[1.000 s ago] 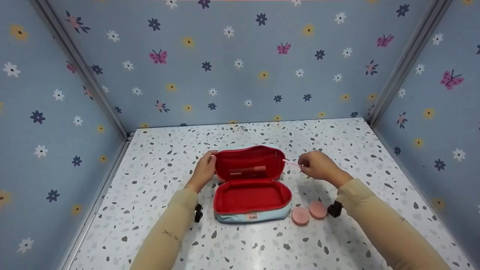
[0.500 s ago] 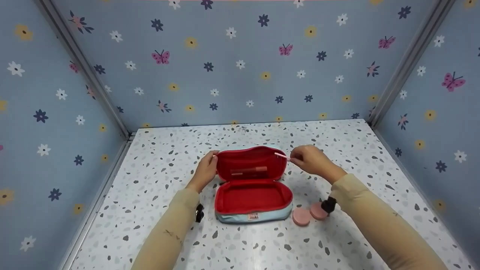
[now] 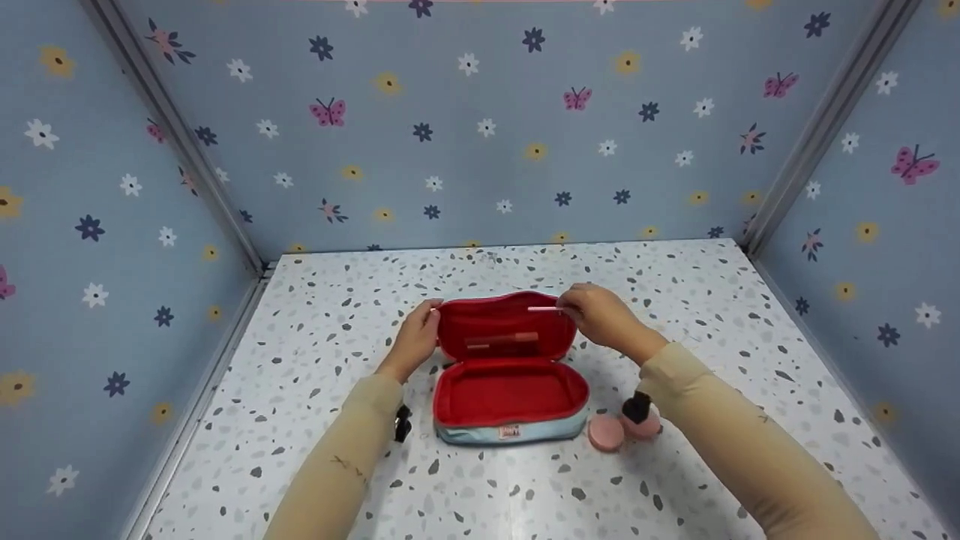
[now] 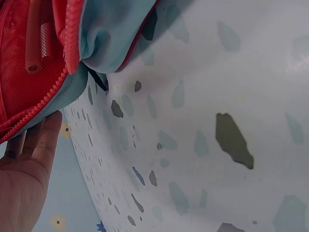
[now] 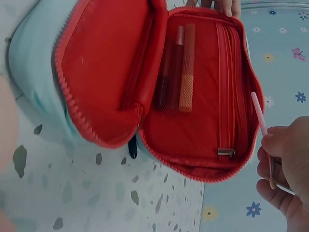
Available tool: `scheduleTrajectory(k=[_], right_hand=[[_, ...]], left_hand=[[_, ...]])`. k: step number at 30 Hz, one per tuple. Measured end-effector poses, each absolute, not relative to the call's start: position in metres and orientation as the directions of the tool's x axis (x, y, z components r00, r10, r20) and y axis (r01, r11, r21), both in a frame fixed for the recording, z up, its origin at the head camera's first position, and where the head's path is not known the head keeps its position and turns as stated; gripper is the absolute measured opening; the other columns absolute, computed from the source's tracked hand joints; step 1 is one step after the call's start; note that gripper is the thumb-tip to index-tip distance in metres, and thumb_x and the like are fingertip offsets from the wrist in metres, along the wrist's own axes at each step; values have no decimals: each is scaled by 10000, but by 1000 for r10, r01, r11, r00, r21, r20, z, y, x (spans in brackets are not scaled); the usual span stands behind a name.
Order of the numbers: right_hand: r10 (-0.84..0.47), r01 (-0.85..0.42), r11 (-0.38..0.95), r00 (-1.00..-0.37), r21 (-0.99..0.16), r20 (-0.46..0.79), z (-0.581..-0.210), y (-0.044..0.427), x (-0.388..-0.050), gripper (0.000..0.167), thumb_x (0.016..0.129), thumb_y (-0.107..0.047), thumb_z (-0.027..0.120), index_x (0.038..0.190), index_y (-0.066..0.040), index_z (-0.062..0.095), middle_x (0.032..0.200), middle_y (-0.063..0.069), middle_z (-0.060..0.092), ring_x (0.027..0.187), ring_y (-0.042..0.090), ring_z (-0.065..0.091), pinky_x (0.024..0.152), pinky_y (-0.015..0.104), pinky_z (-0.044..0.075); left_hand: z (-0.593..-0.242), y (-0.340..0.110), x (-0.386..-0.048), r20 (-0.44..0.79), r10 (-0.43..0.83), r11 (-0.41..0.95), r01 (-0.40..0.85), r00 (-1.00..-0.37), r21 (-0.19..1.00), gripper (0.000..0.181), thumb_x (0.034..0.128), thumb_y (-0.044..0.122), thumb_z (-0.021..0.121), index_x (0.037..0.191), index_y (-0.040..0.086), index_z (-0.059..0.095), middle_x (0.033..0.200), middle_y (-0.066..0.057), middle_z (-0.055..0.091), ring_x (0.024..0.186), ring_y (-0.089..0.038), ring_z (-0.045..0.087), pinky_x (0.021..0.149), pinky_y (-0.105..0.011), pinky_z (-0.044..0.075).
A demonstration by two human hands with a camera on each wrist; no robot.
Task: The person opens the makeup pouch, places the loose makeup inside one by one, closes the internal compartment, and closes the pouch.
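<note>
White, grey-speckled tabletop [image 3: 337, 300] — open red-lined pouch [image 3: 512, 394] resting on it; two round pink discs [image 3: 606, 433] just beside — one partly hidden.

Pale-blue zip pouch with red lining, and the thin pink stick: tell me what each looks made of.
Red-lined pale-blue zip pouch: probably matte fabric, as its outer wall creases softly; the chunky red zip teeth look like plastic, uniformly coloured.
Thin straight pink stick: likely smooth plastic, given its even colour where exposed; coated wood is possible.

Beige long sleeves [image 3: 742, 427], dark stitch-like marks [image 3: 349, 466] on both; small black devices [image 3: 637, 407] near wrists.
</note>
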State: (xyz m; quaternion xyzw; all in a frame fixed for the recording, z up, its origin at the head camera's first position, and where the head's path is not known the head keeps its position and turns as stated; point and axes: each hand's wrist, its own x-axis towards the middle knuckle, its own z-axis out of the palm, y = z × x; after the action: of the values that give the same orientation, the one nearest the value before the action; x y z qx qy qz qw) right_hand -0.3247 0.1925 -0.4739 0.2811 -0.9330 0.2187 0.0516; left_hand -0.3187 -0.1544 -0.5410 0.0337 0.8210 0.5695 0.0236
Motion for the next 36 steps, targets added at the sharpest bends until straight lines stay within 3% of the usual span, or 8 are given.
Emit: scheduleTrajectory(k=[5, 14, 19, 29, 36], right_hand=[[-525, -579, 726, -815, -372, 245, -478, 175, -328, 192, 1048, 14, 657, 1175, -7, 800, 1069, 164, 759, 1033, 335, 730, 954, 479, 649], [-539, -619, 709, -785, -339, 307, -487, 153, -331, 211, 1048, 22, 647, 1184, 1, 808, 1063, 182, 742, 1018, 356, 727, 953, 488, 646], [-543, -631, 706, -773, -321, 327, -491, 143, -333, 214, 1041, 36, 638, 1156, -8, 813, 1052, 178, 731, 1014, 361, 716, 952, 498, 637], [-499, -574, 777, -812, -259, 303, -499, 126, -332, 239, 1058, 24, 618, 1192, -32, 807, 1078, 144, 726, 1015, 308, 711, 930, 440, 647], [-511, -584, 771, -806, -256, 298, -502, 116, -331, 239, 950, -62, 837, 1186, -39, 811, 1142, 142, 740, 1077, 306, 717, 975, 441, 642]], left_hand=[[-540, -154, -318, 5, 83, 348, 34, -997, 937, 421, 1190, 200, 376, 1535, 36, 550, 1399, -207, 689, 1226, -303, 699, 1008, -456, 627], [-541, -153, -318, 28, 70, 341, 50, -997, 939, 407, 1185, 175, 390, 1516, 24, 571, 1301, -219, 716, 1071, -269, 714, 890, -370, 622], [-540, -153, -318, 25, 70, 345, 48, -997, 937, 410, 1186, 180, 390, 1521, 23, 566, 1323, -218, 715, 1098, -270, 720, 914, -392, 630], [-541, -153, -317, 23, 66, 342, 45, -998, 939, 397, 1186, 169, 392, 1507, 26, 576, 1315, -215, 711, 1109, -277, 712, 910, -385, 630], [-543, -154, -318, 33, 69, 344, 54, -997, 937, 399, 1187, 176, 386, 1503, 25, 578, 1308, -210, 713, 1086, -267, 703, 904, -380, 618]])
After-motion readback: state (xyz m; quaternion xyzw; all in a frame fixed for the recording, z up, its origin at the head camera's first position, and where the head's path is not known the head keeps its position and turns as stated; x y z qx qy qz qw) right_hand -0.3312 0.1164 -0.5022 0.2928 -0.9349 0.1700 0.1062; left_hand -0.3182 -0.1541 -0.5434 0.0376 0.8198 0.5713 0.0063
